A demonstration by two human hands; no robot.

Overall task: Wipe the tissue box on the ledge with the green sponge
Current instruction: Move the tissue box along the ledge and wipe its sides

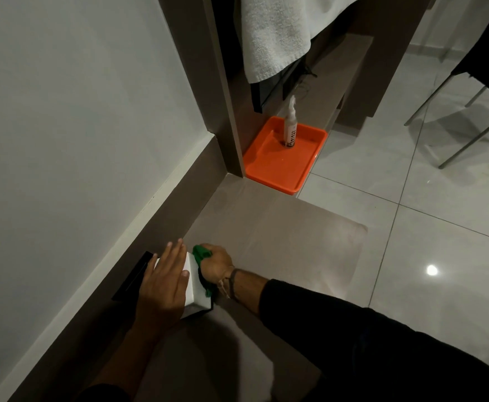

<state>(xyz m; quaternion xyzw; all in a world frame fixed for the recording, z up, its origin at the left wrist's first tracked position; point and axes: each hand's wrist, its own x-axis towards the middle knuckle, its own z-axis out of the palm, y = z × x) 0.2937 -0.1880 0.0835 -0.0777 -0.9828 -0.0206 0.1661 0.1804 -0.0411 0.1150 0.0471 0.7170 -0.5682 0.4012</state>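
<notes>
A taupe ledge (266, 227) runs along a pale wall above glossy floor tiles (411, 198), with an orange tray (269, 166) holding a spray bottle (290, 126) farther along. On the ledge's near end, the left hand (162, 282) lies flat and open on the white tissue box (194, 282). The right hand (215, 264) is curled around the green sponge (201, 253), apparently pressing it against the box's right side

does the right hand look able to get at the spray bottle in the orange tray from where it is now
Probably not without moving closer. The right hand is closed on the green sponge against the tissue box, and the spray bottle stands in the orange tray far along the ledge. Nothing blocks the way.
</notes>
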